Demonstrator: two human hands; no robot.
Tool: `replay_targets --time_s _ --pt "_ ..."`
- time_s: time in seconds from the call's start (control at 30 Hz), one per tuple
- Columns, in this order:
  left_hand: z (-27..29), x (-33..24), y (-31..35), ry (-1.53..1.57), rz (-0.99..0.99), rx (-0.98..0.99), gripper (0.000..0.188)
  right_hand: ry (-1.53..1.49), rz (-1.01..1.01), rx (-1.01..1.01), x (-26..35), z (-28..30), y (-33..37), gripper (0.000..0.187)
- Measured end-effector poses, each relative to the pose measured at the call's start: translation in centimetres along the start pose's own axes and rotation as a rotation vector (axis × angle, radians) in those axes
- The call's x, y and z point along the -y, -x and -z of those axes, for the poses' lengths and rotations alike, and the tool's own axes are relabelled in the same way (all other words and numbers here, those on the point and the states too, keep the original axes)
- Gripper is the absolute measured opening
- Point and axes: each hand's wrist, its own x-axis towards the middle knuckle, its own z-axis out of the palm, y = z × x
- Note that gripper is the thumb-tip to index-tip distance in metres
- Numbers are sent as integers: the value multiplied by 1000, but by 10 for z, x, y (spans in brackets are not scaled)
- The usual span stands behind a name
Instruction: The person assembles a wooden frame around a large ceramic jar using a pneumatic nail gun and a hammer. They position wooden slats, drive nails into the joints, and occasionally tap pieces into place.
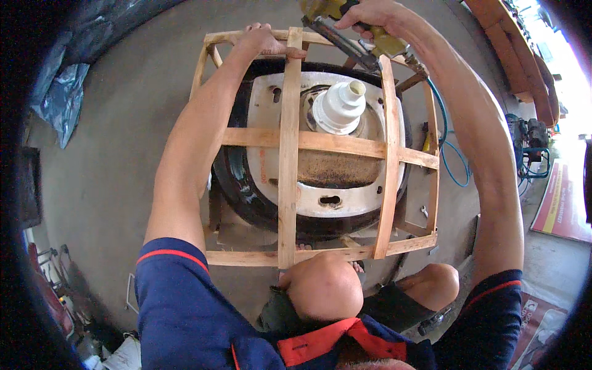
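A wooden slat crate (345, 144) stands in front of me around a dark, rounded ceramic piece (243, 188) with a pale underside facing up. A stepped white plastic fitting (339, 111) rises from this underside. At the crate's far edge, my left hand (262, 41) curls its fingers over the rail, and its thumb presses on the end of a lengthwise slat (287, 160). My right hand (373, 15) grips a yellow and black nail gun (343, 41) above the far right part of the crate. The gun's nose is partly cut off by the upper edge.
A blue-green air hose (455, 166) loops down on the crate's right side. A wrench (424, 211) lies near the crate's right corner. Crumpled plastic sheeting (65, 98) is at far left. A machine (530, 145) and a printed board (561, 200) are at right. My knees are at the near edge.
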Motion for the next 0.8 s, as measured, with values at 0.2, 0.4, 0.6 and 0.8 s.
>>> replay_targets --time_s 0.2,0.4,0.6,0.8 --pt "-7 -7 -7 56 1 -85 155 -44 45 103 -9 -1 -20 27" --pt "-10 3 -10 -9 -60 -141 158 -91 -68 209 -2 -11 -40 26" --pt "9 -18 3 -60 -143 -21 160 -113 -189 253 -12 -18 -42 27" --pt "1 -4 -12 -126 -100 -58 160 -69 102 175 -12 -28 -56 24"
